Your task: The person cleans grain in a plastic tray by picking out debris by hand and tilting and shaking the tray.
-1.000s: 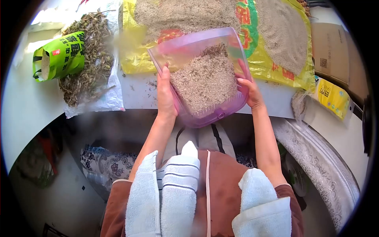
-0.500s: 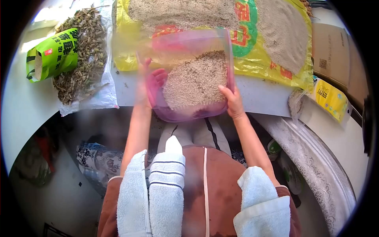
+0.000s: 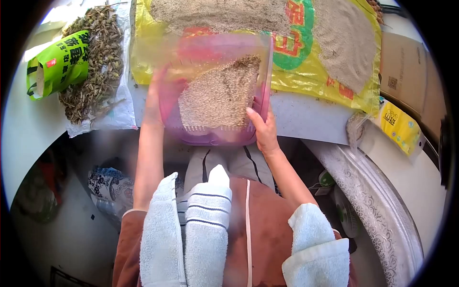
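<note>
A translucent purple plastic scoop-like tray (image 3: 210,139) is held above the front edge of the table, over my lap. Pale grains (image 3: 217,98) lie in it, with darker bits gathered along their upper right edge. My right hand (image 3: 264,128) grips the right side, its thumb on the rim and its fingers behind the wall. At the left side, my left hand (image 3: 160,95) holds the tray; it looks blurred, and its fingers show pink through the plastic. Behind the tray lies a yellow sack (image 3: 301,79) with more grains spread on it.
Dried pods (image 3: 103,62) lie on a white plastic sheet (image 3: 125,107) at the left, beside a green bag (image 3: 60,64). To the right are a cardboard box (image 3: 401,71), a yellow packet (image 3: 397,125) and a small clear bag (image 3: 355,128). A patterned silvery cloth (image 3: 368,201) hangs at the right.
Both hands have moved left with the tray, which has turned from tilted to nearly level. The grains inside have shifted, and their dark bits now line the upper right edge.
</note>
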A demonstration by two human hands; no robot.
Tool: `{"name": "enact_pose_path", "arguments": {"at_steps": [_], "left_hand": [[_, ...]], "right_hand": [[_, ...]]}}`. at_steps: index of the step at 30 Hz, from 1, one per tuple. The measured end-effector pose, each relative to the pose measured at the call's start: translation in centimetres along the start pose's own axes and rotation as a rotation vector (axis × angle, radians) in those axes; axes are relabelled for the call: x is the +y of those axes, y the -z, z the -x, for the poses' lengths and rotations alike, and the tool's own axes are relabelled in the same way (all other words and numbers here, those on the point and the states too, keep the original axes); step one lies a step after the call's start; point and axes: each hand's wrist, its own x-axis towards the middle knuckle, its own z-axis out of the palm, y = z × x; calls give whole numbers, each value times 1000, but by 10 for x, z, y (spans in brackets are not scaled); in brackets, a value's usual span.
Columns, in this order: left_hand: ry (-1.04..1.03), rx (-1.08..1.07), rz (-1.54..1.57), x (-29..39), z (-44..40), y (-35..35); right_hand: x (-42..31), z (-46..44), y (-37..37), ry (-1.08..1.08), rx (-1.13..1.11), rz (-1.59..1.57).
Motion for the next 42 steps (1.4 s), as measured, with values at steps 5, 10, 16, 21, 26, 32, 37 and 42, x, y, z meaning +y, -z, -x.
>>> {"name": "enact_pose_path", "arguments": {"at_steps": [5,10,16,21,26,32,37,42], "left_hand": [[-225,157,-40,-42,7,-61],[-28,51,82,-29,-8,2],[-178,147,27,-36,-3,-54],[-34,151,28,-44,5,-39],[25,41,-110,-1,-7,3],[-151,91,-92,-64,-3,-28],[35,117,59,-20,-6,-15],[-188,225,-33,-58,-4,-56]], "right_hand": [[1,-43,78,-339,-96,-316],[-7,-22,40,50,-13,101],[-4,-51,79,-346,-70,-184],[-10,-36,74,-202,-44,-124],[10,1,16,-145,-26,-20],[-3,-40,90,-301,-114,-292],[1,-18,33,-91,-62,35],[-6,-41,77,-375,-90,-270]]}}
